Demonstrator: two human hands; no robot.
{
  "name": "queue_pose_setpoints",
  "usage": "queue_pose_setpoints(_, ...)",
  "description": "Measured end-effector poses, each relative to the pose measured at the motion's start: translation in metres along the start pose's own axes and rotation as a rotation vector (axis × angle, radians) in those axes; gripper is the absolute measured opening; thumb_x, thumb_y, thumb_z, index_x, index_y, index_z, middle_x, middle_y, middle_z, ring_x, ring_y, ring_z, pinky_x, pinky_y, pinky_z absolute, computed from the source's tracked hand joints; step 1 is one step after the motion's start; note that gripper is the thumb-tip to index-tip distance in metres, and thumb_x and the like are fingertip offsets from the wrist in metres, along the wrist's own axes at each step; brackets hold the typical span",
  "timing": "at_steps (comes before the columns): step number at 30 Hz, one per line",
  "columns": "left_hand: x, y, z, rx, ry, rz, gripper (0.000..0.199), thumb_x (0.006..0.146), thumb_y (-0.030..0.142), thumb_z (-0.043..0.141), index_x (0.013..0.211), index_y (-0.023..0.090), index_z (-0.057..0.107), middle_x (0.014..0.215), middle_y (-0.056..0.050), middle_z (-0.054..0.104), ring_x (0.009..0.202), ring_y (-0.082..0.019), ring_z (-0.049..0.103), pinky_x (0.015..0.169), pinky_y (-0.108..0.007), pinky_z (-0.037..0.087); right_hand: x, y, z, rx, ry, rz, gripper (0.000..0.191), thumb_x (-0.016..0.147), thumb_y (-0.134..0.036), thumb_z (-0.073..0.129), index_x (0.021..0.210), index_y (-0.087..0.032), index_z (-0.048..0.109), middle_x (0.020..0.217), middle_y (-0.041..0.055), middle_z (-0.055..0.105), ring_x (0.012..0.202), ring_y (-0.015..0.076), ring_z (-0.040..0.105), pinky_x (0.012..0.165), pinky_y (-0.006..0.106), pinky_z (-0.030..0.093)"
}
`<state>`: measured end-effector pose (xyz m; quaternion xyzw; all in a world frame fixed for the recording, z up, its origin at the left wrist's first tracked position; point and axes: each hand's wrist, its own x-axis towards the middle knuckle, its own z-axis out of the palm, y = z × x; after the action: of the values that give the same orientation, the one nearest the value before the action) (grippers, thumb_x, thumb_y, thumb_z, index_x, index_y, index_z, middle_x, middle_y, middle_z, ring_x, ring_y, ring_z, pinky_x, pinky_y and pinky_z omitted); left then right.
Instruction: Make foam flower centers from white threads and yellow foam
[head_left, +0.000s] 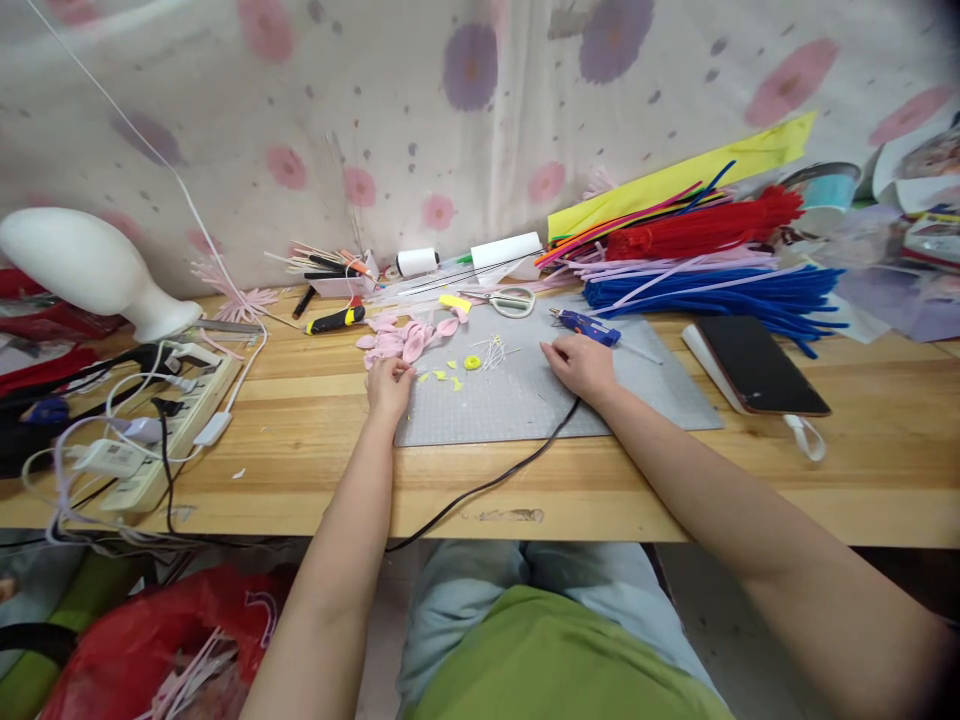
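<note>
My left hand (390, 388) is at the left edge of the grey cutting mat (510, 415), fingertips pinched together; what they hold is too small to make out. Just beyond it lies a pile of pink petal-shaped pieces (412, 340). Small yellow scraps (456, 383), a yellow coil (472, 362) and thin white stems (493, 352) are scattered between my hands. My right hand (581, 367) is closed over the handle area of a blue glue gun (589, 326), whose nozzle points left. The handle itself is hidden, and a black cord (495, 483) comes out below my hand.
Scissors (513, 301) and a yellow-black utility knife (335, 320) lie farther back. Blue (712, 297) and red pipe cleaners (705, 225) are stacked at back right, near a black phone-like device (761, 365). On the left are a power strip (184, 425) and a white foam head (82, 260).
</note>
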<state>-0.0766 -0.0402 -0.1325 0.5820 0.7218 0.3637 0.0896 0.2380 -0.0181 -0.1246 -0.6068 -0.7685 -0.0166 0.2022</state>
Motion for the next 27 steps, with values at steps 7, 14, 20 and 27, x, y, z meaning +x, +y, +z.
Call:
queue_pose_setpoints(7, -0.002, 0.001, 0.002, -0.155, 0.051, 0.035, 0.006, 0.071, 0.026, 0.059, 0.071, 0.020, 0.058, 0.083, -0.003, 0.056, 0.078, -0.016, 0.052, 0.078, -0.030, 0.040, 0.006, -0.004, -0.005, 0.151, -0.012, 0.107, 0.041, 0.086, -0.044, 0.034, 0.064, -0.018, 0.058, 0.074, 0.0078, 0.065, 0.073, 0.0185, 0.056, 0.060, 0.028, 0.032)
queue_pose_setpoints(14, -0.011, 0.020, 0.000, -0.212, 0.040, 0.084, 0.006, 0.076, 0.026, 0.053, 0.075, 0.020, 0.055, 0.083, -0.002, 0.060, 0.084, -0.017, 0.055, 0.083, -0.031, 0.039, 0.038, -0.077, -0.005, 0.884, -0.189, 0.033, 0.025, 0.073, -0.029, 0.057, 0.094, -0.017, 0.057, 0.082, 0.0025, 0.064, 0.073, 0.0129, 0.056, 0.065, 0.024, 0.041)
queue_pose_setpoints(20, -0.016, 0.020, 0.000, -0.257, 0.029, 0.107, 0.009, 0.077, 0.029, 0.053, 0.077, 0.020, 0.054, 0.080, -0.002, 0.061, 0.079, -0.015, 0.056, 0.075, -0.027, 0.040, 0.052, -0.140, 0.017, 1.182, -0.403, 0.213, 0.021, 0.072, -0.018, 0.059, 0.091, -0.016, 0.051, 0.083, 0.0012, 0.060, 0.065, 0.0082, 0.055, 0.056, 0.021, 0.040)
queue_pose_setpoints(27, -0.013, 0.013, 0.003, -0.264, 0.065, 0.157, 0.010, 0.077, 0.030, 0.053, 0.077, 0.020, 0.054, 0.079, -0.002, 0.061, 0.078, -0.015, 0.056, 0.078, -0.028, 0.041, 0.055, -0.157, 0.026, 1.259, -0.455, 0.252, 0.021, 0.071, -0.013, 0.061, 0.089, -0.015, 0.050, 0.070, -0.0031, 0.057, 0.051, 0.0043, 0.046, 0.048, 0.018, 0.034)
